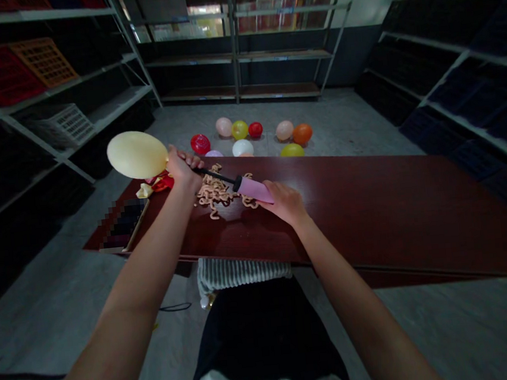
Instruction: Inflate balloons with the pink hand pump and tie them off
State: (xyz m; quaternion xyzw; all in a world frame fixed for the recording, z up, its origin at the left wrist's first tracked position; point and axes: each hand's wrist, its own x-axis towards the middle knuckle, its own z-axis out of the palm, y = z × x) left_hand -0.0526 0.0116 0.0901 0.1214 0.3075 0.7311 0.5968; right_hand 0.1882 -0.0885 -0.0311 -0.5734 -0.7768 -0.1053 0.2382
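the left hand (182, 168) was clenched around the neck of a pale yellow balloon (137, 155), pinching it onto the black nozzle (216, 175) of a pink hand pump (253, 189); the inflated balloon stuck out to the left of the fist, above the near left part of the dark red worktop (371, 202). the right hand (285, 202) was wrapped around the near end of the pump, its fingers closed on the pink barrel, with the pump lying at a slant between the two hands just over the worktop. under the pump sat a loose heap of uninflated peach-coloured balloons (215, 193), and a few limp red and yellow balloons (157, 184) lay just beside the left hand. a dark flat object (126, 226), blurred out, rested near the left end of the worktop. on the floor beyond the worktop lay a scatter of inflated balloons (248, 136) in red, pink, yellow, white and orange. metal shelving (49, 114) lined both sides and the back of the room, with red, orange and white crates on the left shelves. a grey ribbed cloth (239, 272) showed at the near edge of the worktop, over the person's lap.
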